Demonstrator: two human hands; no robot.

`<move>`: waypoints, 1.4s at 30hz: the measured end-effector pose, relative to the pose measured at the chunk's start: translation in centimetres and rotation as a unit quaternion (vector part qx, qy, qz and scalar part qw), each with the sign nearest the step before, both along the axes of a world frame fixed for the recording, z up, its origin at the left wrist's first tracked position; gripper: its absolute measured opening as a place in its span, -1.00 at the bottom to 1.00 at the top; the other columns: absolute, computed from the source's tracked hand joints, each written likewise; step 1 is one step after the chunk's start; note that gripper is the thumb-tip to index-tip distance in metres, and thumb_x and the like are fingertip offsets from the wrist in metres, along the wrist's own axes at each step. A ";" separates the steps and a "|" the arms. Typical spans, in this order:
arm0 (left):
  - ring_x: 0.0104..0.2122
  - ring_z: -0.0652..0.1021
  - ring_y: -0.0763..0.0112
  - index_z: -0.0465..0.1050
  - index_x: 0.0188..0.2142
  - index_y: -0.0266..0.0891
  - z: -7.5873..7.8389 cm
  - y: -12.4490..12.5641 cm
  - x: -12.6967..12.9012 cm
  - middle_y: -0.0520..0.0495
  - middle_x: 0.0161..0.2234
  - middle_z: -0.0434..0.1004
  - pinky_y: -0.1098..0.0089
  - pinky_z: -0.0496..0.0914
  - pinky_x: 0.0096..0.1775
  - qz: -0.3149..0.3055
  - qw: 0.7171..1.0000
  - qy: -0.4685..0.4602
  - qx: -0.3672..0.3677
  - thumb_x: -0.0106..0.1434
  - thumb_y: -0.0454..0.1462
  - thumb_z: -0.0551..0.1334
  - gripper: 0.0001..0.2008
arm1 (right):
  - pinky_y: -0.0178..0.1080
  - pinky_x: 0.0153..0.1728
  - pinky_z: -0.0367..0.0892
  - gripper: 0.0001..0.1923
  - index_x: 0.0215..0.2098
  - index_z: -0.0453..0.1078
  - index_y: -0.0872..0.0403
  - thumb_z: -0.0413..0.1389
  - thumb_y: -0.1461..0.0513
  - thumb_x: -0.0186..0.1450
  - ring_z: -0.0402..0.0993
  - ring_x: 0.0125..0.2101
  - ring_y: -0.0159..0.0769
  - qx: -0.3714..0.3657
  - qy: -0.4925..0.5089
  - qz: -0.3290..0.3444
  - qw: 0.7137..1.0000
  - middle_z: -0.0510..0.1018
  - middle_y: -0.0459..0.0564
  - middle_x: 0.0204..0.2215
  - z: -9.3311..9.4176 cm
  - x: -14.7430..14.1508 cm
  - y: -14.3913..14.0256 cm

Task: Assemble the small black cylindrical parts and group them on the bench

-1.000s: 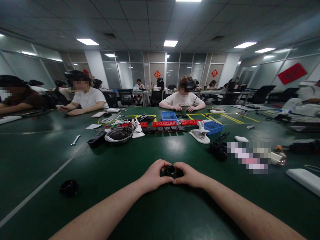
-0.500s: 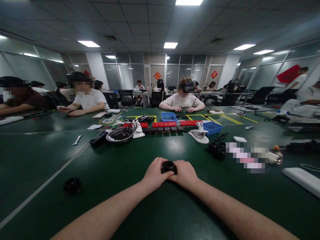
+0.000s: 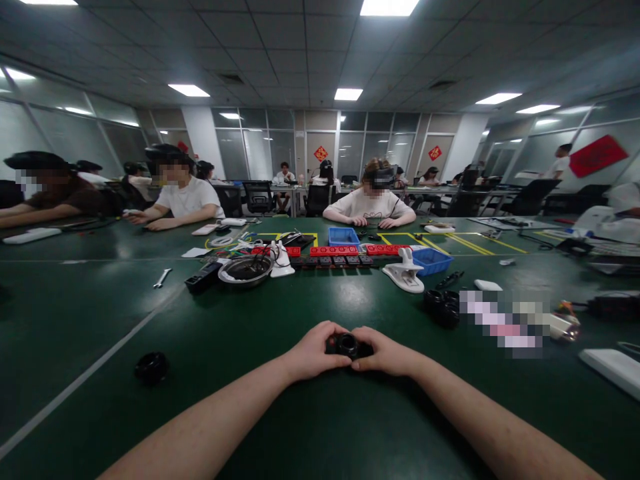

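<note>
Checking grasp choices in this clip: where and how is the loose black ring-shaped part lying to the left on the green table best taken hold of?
Probably by its outer rim, from straight above: the black ring-shaped part lies flat on the green table, apart from other things, so fingers can close on opposite sides. Finer detail is too dark to tell.

Black ring part (image 3: pixel 347 345) between both hands (image 3: pixel 313 352)
</note>
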State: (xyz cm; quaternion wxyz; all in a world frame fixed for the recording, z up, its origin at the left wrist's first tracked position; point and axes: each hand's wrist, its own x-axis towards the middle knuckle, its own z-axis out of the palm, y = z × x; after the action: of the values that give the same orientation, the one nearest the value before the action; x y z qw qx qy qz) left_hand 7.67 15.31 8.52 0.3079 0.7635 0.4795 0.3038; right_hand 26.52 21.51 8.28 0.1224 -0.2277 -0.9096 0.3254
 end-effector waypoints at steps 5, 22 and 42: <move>-0.35 0.33 0.42 0.29 -0.19 -0.21 0.3 -0.1 0.0 0.00 -0.29 0.27 0.45 0.24 -0.36 -0.005 1.000 -0.005 -0.007 -0.04 -0.18 0.25 -0.61 | -0.25 -0.21 0.15 -0.72 -0.26 0.32 0.11 0.13 0.18 0.06 0.25 -0.26 -0.27 -0.034 0.008 0.018 0.999 0.35 -0.06 -0.33 0.3 0.1 0.1; -0.38 0.32 0.43 0.29 -0.21 -0.21 0.4 -0.3 0.3 0.01 -0.33 0.26 0.45 0.23 -0.37 0.011 1.000 0.008 0.004 -0.04 -0.16 0.25 -0.62 | -0.32 -0.34 0.16 -0.75 -0.33 0.32 0.14 0.15 0.21 0.02 0.26 -0.35 -0.33 -0.043 0.024 -0.003 0.999 0.33 -0.10 -0.41 0.2 -0.1 -0.1; -0.36 0.34 0.39 0.30 -0.29 -0.23 -0.2 -0.8 1.6 0.00 -0.35 0.28 0.41 0.26 -0.34 0.132 0.990 0.013 0.053 -0.04 -0.20 0.23 -0.71 | -0.23 -0.34 0.12 -0.60 -0.30 0.26 0.12 0.10 0.02 -0.01 0.28 -0.32 -0.19 0.185 -0.062 -0.210 0.958 0.39 0.04 -0.35 -0.6 -2.2 -2.5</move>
State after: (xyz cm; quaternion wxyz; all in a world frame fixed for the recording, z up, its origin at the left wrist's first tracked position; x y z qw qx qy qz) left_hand 9.23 14.49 8.36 0.2177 0.7127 0.5636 0.3565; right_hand 24.36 18.98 7.66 0.1711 -0.4068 -0.8914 0.1031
